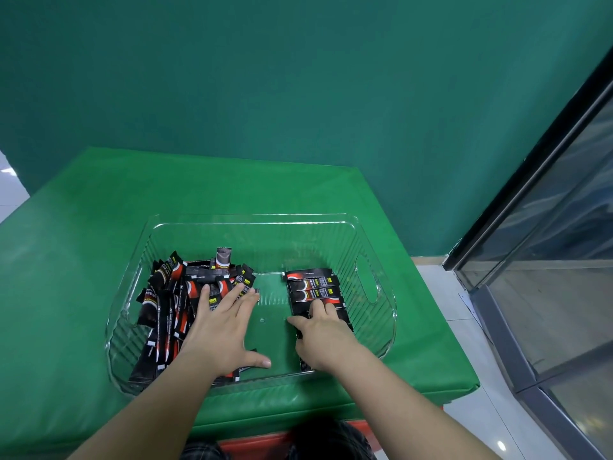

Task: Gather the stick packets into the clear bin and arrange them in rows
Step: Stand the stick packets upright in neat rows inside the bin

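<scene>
A clear ribbed bin (pixel 371 247) sits on a green table. In its left half lies a loose heap of black-and-red stick packets (pixel 169 300), several of them leaning on the wall. My left hand (pixel 225 330) lies flat on this heap with fingers spread and straight. Along the right side a neat row of packets (pixel 313 287) lies side by side. My right hand (pixel 323 336) rests on the near part of that row, fingers bent down onto the packets and hiding them.
The green table (pixel 83 260) reaches a near edge just in front of the bin. A green wall stands behind. At the right, a dark-framed glass partition (pixel 547 227) rises from a tiled floor. The bin has a handle cut-out (pixel 366 277) in its right wall.
</scene>
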`<control>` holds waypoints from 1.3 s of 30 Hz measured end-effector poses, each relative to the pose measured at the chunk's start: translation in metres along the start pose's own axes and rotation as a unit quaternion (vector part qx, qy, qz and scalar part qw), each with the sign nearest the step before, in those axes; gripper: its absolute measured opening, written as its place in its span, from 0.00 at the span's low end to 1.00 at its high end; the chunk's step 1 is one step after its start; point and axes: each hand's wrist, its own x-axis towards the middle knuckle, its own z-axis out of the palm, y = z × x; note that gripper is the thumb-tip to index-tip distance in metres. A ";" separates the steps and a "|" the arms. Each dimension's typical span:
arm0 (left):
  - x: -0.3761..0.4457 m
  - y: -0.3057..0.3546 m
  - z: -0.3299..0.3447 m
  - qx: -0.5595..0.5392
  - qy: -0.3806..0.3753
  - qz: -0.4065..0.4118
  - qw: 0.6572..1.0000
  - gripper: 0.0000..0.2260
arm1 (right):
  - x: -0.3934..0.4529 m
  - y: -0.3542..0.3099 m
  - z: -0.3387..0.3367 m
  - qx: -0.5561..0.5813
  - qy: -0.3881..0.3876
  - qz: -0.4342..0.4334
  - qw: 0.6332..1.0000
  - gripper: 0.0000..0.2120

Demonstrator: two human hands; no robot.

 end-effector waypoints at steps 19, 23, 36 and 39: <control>-0.003 -0.003 0.004 -0.077 0.079 0.002 0.994 0.26 | 0.009 -0.029 0.000 0.170 0.005 -0.068 0.983 0.14; -0.003 0.000 0.004 -0.075 0.083 -0.004 0.994 0.25 | 0.010 -0.039 0.003 0.186 -0.002 -0.081 0.979 0.16; -0.001 0.000 0.008 -0.077 0.098 -0.016 0.992 0.26 | 0.015 -0.059 -0.001 0.088 -0.032 -0.107 0.990 0.15; 0.000 -0.001 0.008 -0.077 0.099 -0.015 0.992 0.26 | 0.011 -0.060 -0.002 0.122 -0.033 -0.111 0.986 0.10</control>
